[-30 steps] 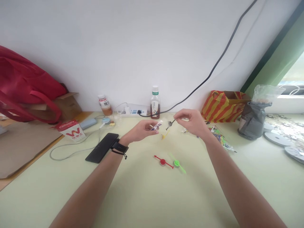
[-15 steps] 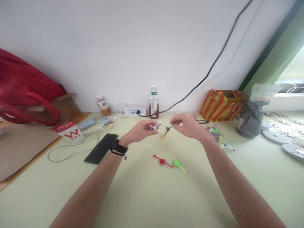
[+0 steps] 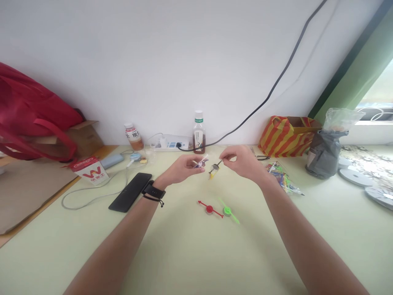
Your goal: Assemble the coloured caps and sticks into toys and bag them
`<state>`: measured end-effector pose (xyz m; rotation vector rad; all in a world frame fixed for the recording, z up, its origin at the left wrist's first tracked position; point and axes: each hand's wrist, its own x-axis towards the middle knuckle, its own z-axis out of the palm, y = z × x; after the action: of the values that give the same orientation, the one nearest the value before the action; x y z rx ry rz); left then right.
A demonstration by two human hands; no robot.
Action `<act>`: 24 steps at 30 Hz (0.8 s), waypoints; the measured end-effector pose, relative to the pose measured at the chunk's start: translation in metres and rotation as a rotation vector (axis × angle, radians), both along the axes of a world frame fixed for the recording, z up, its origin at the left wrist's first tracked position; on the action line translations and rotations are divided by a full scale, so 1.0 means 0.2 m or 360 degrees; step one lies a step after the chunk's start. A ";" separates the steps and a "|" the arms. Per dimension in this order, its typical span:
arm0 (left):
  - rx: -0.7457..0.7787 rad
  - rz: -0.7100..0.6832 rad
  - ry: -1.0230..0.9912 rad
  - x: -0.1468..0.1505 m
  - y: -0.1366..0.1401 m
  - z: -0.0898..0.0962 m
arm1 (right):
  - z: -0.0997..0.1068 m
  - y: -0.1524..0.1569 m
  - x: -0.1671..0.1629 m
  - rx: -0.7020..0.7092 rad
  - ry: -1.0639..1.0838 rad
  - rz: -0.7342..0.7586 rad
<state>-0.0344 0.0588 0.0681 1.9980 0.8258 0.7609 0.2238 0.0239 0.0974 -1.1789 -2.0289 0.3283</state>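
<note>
My left hand (image 3: 186, 167) is closed on small purple and white spinner pieces (image 3: 201, 163), partly hidden by the fingers. Pinched between the fingertips of my right hand (image 3: 238, 160) is one end of a black arrow spinner (image 3: 215, 167), which hangs tilted in the air with a greyish disc at its middle. A yellow piece (image 3: 211, 176) shows just under its lower end; whether the two touch I cannot tell. Nearer to me, a red arrow spinner (image 3: 209, 209) and a green arrow spinner (image 3: 227, 210) lie side by side on the table.
Beyond my right wrist lies a clear bag of colourful pieces (image 3: 284, 180). A black phone (image 3: 130, 192) is by my left wrist. A dark drink bottle (image 3: 199, 133) and a power strip (image 3: 172, 142) stand by the wall. A striped bag (image 3: 285, 137) is at back right.
The black arrow spinner has turned in my right fingertips, so its disc now shows more fully. Both hands stay nearly in place.
</note>
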 end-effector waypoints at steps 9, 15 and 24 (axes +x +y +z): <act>0.0018 -0.0015 0.0029 0.01 -0.01 0.00 | 0.00 0.00 0.04 -0.0188 -0.0344 -0.0014; 0.0055 -0.0021 0.0058 0.02 -0.02 0.00 | 0.00 0.00 0.05 -0.0111 -0.0216 -0.0128; 0.0144 -0.0041 0.0116 0.04 -0.03 0.00 | -0.01 0.00 0.02 -0.0119 -0.0294 -0.0135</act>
<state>-0.0256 0.0525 0.0687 2.1235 0.8191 0.7257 0.2268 0.0235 0.0962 -1.3813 -2.1324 0.2632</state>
